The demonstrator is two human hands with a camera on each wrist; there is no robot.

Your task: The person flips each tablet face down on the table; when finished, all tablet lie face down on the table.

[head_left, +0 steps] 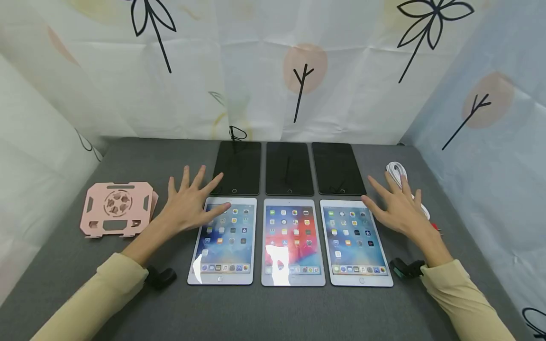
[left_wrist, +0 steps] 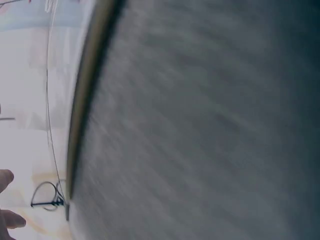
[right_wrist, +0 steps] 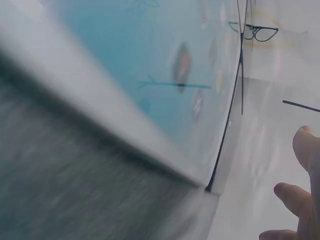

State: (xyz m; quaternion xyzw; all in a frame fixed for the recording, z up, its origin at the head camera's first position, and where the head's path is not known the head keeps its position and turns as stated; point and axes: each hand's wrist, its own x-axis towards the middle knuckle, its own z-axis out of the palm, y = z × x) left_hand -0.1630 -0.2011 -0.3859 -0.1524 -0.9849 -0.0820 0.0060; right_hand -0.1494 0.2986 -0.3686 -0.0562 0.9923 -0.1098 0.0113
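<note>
My left hand (head_left: 186,207), fingers spread and straight, is over the upper left corner of the left white tablet (head_left: 226,253). Beside the upper right corner of the right white tablet (head_left: 356,241), my right hand (head_left: 400,210) is likewise spread, holding nothing. Between them lies the middle white tablet (head_left: 294,237). All three have lit screens full of app icons. Whether either hand touches anything cannot be told. At the wrist views' edges, only fingertips of the left hand (left_wrist: 11,219) and fingers of the right hand (right_wrist: 295,200) show; the right white tablet (right_wrist: 115,105) appears blurred.
Behind lie three dark-screened tablets: left (head_left: 238,166), middle (head_left: 289,168), right (head_left: 339,168). A pink slotted stand (head_left: 97,208) sits at left. A coiled white cable (head_left: 395,169) and a partly hidden red item (head_left: 435,226) are at right. Patterned cloth (head_left: 256,71) surrounds the grey table (head_left: 239,312).
</note>
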